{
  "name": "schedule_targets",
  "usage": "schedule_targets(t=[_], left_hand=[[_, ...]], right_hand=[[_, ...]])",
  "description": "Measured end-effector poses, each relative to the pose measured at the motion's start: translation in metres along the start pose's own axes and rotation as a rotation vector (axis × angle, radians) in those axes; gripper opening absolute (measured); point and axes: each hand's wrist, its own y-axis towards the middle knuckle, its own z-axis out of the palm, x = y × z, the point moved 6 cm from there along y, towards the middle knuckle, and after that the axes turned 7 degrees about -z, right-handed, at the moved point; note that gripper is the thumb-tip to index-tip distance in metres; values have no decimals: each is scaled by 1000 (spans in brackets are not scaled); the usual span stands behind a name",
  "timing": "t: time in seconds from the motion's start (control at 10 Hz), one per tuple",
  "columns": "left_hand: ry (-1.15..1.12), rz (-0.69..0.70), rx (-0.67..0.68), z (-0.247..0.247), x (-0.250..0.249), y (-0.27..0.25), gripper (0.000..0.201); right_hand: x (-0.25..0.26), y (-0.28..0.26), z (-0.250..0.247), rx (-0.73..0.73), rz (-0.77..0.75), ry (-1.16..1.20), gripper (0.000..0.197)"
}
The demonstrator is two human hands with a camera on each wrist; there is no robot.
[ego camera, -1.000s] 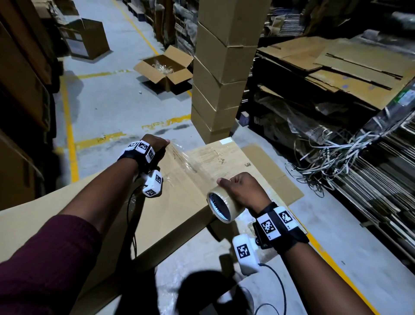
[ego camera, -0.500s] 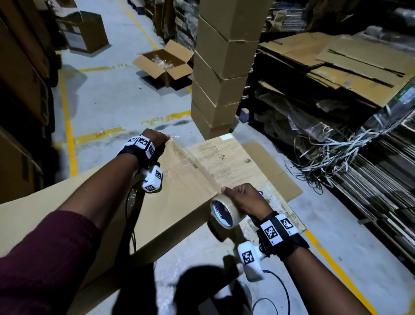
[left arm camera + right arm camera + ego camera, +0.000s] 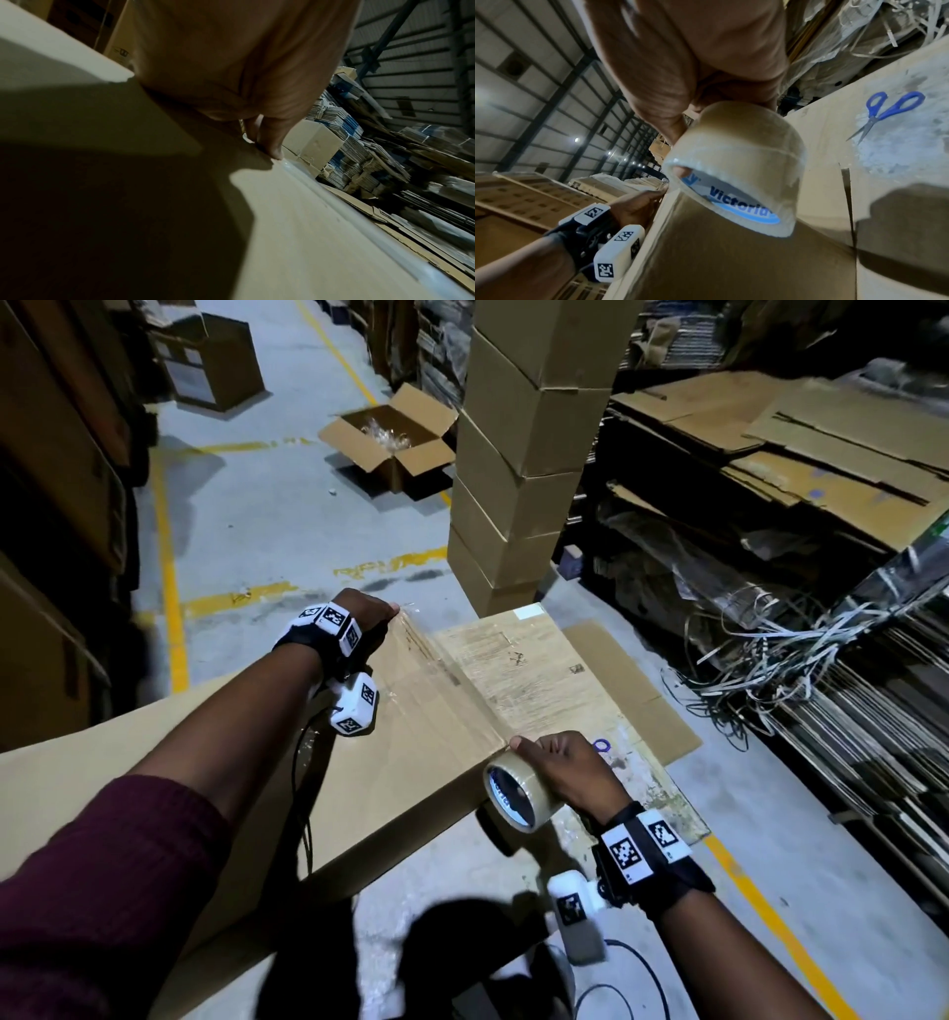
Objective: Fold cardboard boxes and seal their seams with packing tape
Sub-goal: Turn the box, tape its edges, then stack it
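Note:
A large cardboard box [image 3: 421, 762] lies in front of me on a cardboard-covered table [image 3: 539, 660]. A strip of clear tape [image 3: 452, 680] runs along the box's right edge, from its far corner to its near corner. My left hand [image 3: 367, 613] presses the strip's far end onto the far corner, thumb [image 3: 275, 150] on the tape [image 3: 359, 215]. My right hand [image 3: 562, 765] grips the roll of clear packing tape [image 3: 518, 793] at the near corner; the roll [image 3: 739, 168] shows blue print inside its core.
Blue-handled scissors [image 3: 885, 113] lie on the table right of the roll. A tall stack of sealed boxes [image 3: 518, 454] stands just beyond the table. An open box [image 3: 390, 439] sits on the floor farther off. Flat cardboard [image 3: 821, 428] and loose strapping [image 3: 770, 649] fill the racks on the right.
My right hand has pulled the roll toward me along the box's edge, lengthening the strip. The left hand stays on the far corner.

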Motion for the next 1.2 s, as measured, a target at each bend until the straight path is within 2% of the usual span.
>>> schedule_targets(t=[0.1,0.2,0.3,0.4,0.5,0.6,0.7,0.8,0.9,1.0,1.1,1.2], left_hand=[[9,23,11,3,-1,5,27],[-18,11,22,3,0,2,25],[-19,14,12,2,2,2,27],[5,36,19,2,0,-6,24],[-16,104,89,2,-2,-10,24],[-38,126,138,2,6,-12,27],[-78,118,159,4,4,-15,25],[-133,108,178,4,5,-16,22],[-134,132,175,3,7,-17,23],[-96,147,186,3,5,-15,26],[-87,130,196,5,8,-11,36],[-62,130,186,4,6,-10,45]], right_hand=[[-3,4,2,-6,0,-25,47],[-19,8,9,8,27,-58,63],[-33,5,16,17,48,75,69],[-26,-1,7,-45,83,79,58],[-4,-8,-14,-228,-44,-81,48],[40,-22,-11,-360,-442,-141,18],[65,-13,28,-287,-622,-356,11],[72,20,59,-143,-547,-608,13],[77,50,63,-37,-423,-782,11],[89,74,61,104,-358,-898,20],[109,94,63,331,-329,-975,32],[132,121,70,420,-337,-1047,28]])
